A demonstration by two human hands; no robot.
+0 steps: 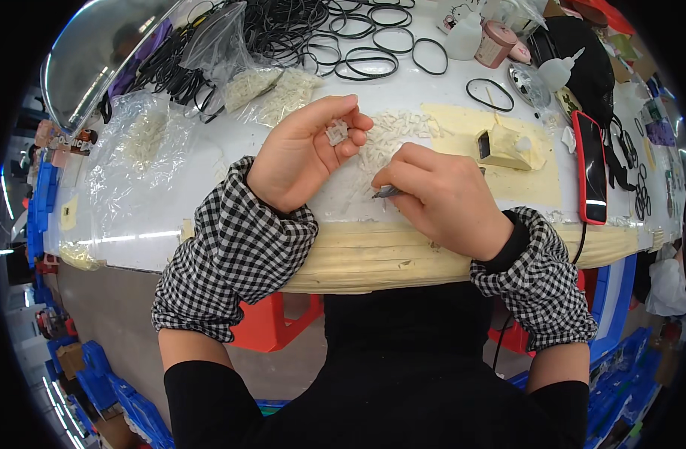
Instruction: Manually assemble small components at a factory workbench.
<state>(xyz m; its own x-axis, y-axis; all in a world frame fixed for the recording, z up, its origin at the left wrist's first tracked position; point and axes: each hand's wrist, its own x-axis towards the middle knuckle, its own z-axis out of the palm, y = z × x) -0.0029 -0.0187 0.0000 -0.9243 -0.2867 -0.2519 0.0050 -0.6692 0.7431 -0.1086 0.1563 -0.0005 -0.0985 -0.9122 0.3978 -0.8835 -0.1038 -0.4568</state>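
Note:
My left hand [298,156] is palm up above the table, fingers curled around a few small whitish, see-through plastic pieces [337,133]. In my right hand [444,191] is a slim dark grey pointed tool [386,192], pinched between thumb and fingers with its tip toward the left. Most of the tool is hidden by the hand, so its exact kind does not show. Under and between both hands lies a loose pile of small white plastic pieces [391,135] on the white tabletop. The tool's tip is over the near side of this pile.
Clear bags of white pieces [275,93] and a crumpled plastic bag [141,142] lie to the left. Black rubber loops [369,63] fill the back. A taped small block [511,147] and a red-cased phone [591,168] are at right. Yellowish padding [373,258] covers the front edge.

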